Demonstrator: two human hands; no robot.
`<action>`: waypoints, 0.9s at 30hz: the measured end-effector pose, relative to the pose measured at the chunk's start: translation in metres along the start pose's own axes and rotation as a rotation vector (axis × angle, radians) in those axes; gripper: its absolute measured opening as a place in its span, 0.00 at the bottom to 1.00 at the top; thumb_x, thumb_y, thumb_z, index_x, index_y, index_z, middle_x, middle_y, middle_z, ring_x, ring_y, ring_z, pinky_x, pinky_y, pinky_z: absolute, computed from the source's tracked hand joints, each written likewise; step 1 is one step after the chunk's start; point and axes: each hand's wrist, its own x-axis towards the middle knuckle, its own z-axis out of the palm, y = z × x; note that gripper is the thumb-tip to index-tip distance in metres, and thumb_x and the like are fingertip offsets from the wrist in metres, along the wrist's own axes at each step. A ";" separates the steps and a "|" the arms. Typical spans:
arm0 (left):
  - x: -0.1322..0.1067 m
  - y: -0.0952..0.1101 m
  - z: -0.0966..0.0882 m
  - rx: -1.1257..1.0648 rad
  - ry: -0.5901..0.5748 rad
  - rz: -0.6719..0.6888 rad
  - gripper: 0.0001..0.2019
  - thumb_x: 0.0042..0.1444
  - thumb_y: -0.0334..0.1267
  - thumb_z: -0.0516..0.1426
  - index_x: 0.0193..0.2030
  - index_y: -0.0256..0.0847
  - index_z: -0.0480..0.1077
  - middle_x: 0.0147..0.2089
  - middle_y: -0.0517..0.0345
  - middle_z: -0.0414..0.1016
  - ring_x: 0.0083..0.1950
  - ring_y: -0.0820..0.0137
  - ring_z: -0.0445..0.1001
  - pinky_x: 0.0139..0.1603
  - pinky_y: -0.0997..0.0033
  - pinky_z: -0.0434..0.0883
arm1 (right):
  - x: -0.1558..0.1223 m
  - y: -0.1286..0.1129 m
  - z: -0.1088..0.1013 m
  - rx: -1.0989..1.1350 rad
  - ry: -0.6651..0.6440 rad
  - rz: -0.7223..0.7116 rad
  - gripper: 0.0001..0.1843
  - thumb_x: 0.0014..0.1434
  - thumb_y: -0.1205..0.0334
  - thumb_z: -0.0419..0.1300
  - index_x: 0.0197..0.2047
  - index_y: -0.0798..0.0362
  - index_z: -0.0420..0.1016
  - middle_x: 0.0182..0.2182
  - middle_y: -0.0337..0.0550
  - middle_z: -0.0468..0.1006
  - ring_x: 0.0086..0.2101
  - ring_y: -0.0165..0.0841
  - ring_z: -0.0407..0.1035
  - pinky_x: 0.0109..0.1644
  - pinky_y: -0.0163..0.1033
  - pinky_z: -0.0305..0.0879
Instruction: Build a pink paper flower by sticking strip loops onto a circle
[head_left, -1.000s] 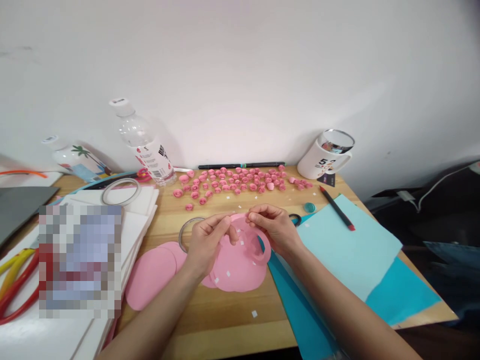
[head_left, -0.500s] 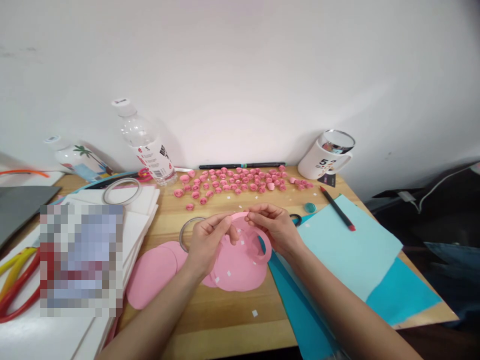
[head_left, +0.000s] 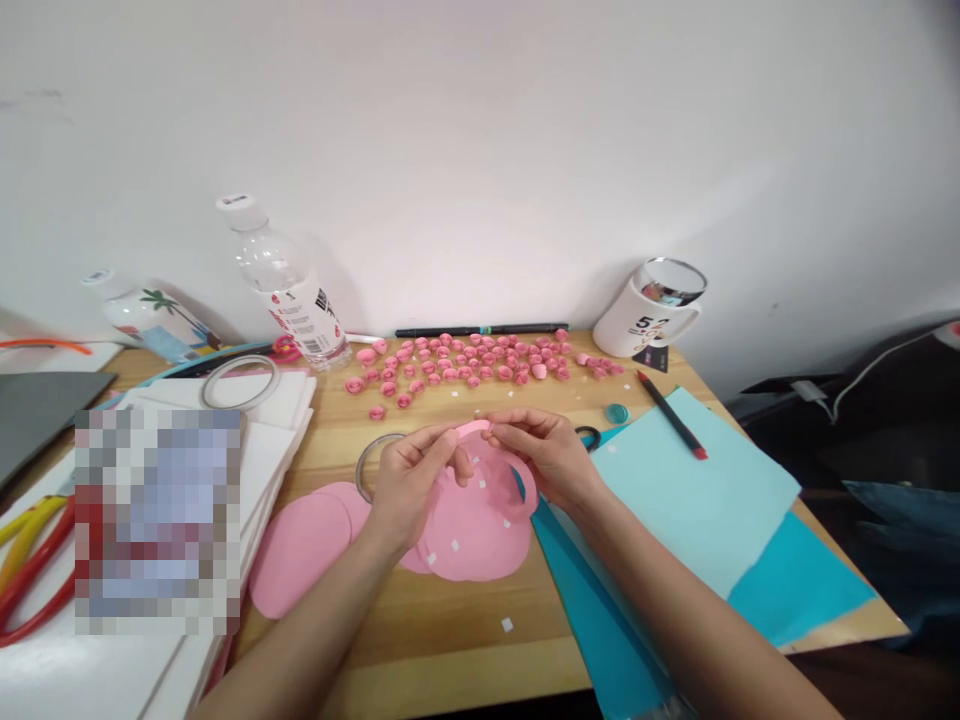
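Observation:
A narrow pink paper strip [head_left: 473, 429] stretches between my two hands. My left hand [head_left: 415, 485] pinches one part of it between thumb and forefinger. Close by, my right hand [head_left: 546, 458] grips the strip with its fingertips, and a loop of it curls below that hand. Under the hands lie overlapping pink paper rounds [head_left: 480, 548], with small white bits scattered on top. More pink rounds [head_left: 301, 555] rest to the left of my left wrist. Beyond the hands, many small rolled pink paper flowers [head_left: 450, 374] are spread near the wall.
At the left are stacked white sheets [head_left: 281, 470], red and yellow scissors [head_left: 37, 560] and a clear bottle [head_left: 289, 290]. A tape roll [head_left: 363, 470] lies beside my left hand. Light blue paper [head_left: 697, 480], a marker [head_left: 673, 415] and a white mug [head_left: 637, 315] are at the right.
The view has shifted slightly. Both hands keep their hold on the pink paper strip, and the part between them shows a little more of its flat side.

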 end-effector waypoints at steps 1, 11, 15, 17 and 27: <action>0.000 0.000 0.000 0.005 0.003 -0.002 0.09 0.52 0.38 0.58 0.25 0.36 0.72 0.18 0.61 0.69 0.22 0.75 0.65 0.32 0.70 0.64 | 0.000 0.000 -0.001 -0.003 -0.003 -0.001 0.11 0.38 0.62 0.70 0.29 0.52 0.79 0.28 0.41 0.81 0.28 0.30 0.73 0.36 0.35 0.69; -0.001 0.001 0.000 0.015 -0.027 -0.003 0.13 0.52 0.39 0.57 0.19 0.37 0.68 0.18 0.60 0.70 0.23 0.75 0.66 0.32 0.71 0.64 | 0.000 -0.001 -0.001 0.038 -0.030 -0.046 0.09 0.39 0.64 0.71 0.25 0.53 0.75 0.19 0.35 0.76 0.22 0.24 0.68 0.29 0.30 0.64; -0.001 0.000 0.000 0.019 -0.034 -0.008 0.10 0.53 0.38 0.57 0.25 0.36 0.72 0.18 0.60 0.70 0.22 0.74 0.66 0.31 0.71 0.63 | 0.001 0.000 -0.002 0.040 -0.029 -0.068 0.08 0.39 0.64 0.70 0.24 0.53 0.76 0.21 0.35 0.76 0.22 0.23 0.67 0.29 0.30 0.64; -0.001 0.001 0.001 0.023 -0.030 -0.011 0.11 0.52 0.39 0.57 0.23 0.36 0.71 0.18 0.60 0.70 0.23 0.74 0.66 0.31 0.71 0.63 | 0.001 0.000 -0.002 0.042 -0.010 -0.066 0.08 0.39 0.64 0.71 0.24 0.53 0.77 0.23 0.36 0.78 0.23 0.23 0.67 0.30 0.30 0.64; -0.001 0.004 0.001 0.023 -0.022 -0.012 0.13 0.51 0.40 0.58 0.19 0.37 0.69 0.18 0.60 0.69 0.23 0.74 0.66 0.30 0.71 0.63 | 0.002 -0.001 -0.005 0.022 0.005 -0.009 0.11 0.38 0.62 0.71 0.29 0.53 0.78 0.25 0.40 0.80 0.25 0.27 0.71 0.31 0.32 0.68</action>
